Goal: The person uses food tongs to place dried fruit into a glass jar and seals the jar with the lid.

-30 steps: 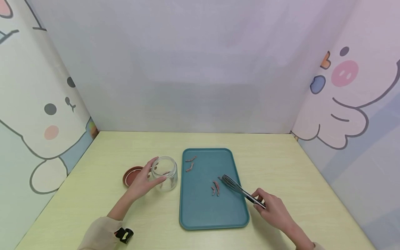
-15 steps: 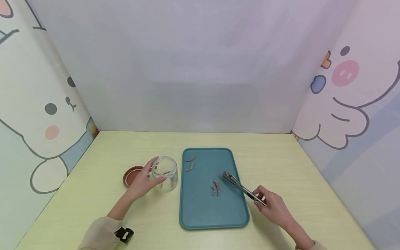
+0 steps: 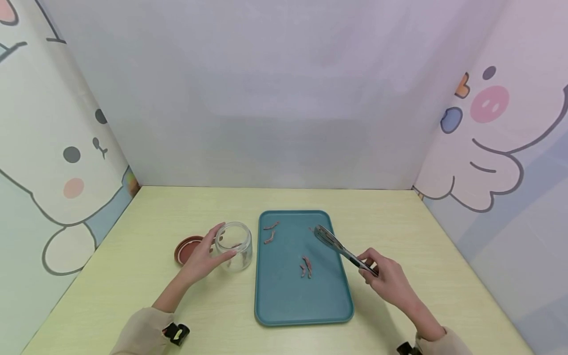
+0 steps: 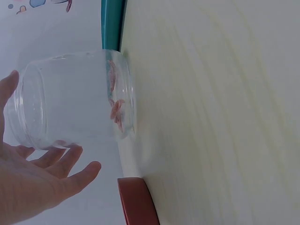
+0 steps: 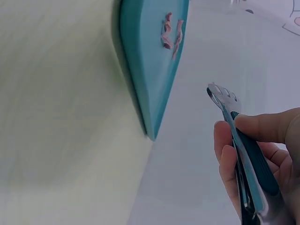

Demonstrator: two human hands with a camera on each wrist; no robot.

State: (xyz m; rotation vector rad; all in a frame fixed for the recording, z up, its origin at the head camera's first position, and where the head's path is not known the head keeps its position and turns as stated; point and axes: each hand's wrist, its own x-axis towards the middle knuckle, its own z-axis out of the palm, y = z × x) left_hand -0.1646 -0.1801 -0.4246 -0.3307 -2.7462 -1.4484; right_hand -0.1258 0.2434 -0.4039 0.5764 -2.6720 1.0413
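Note:
My left hand (image 3: pixel 201 261) holds a clear glass jar (image 3: pixel 241 259) upright on the table, thumb and fingers spread round its rim. Low inside the jar lie a few pinkish-brown strips (image 4: pixel 116 111), seen in the left wrist view. My right hand (image 3: pixel 390 283) grips metal tongs (image 3: pixel 330 240) with dark handle grips, thumb on one arm and fingers under the other. The tongs' heads are close together over the right part of a teal tray (image 3: pixel 284 305), a small pinkish piece (image 3: pixel 311 229) showing at their tip. More twisted strips (image 3: pixel 307 266) lie mid-tray.
Two other strips (image 3: pixel 269 235) lie near the tray's far left corner. A red-brown lid (image 3: pixel 186 250) sits on the pale wooden table (image 3: pixel 222 305), left of the jar and partly behind my left hand. A light curtain (image 3: pixel 284 123) closes off the back.
My right hand and the tongs have risen and moved away from me, and the small piece has moved from the tray's middle along with the tongs' tip. My left hand and the jar stay put.

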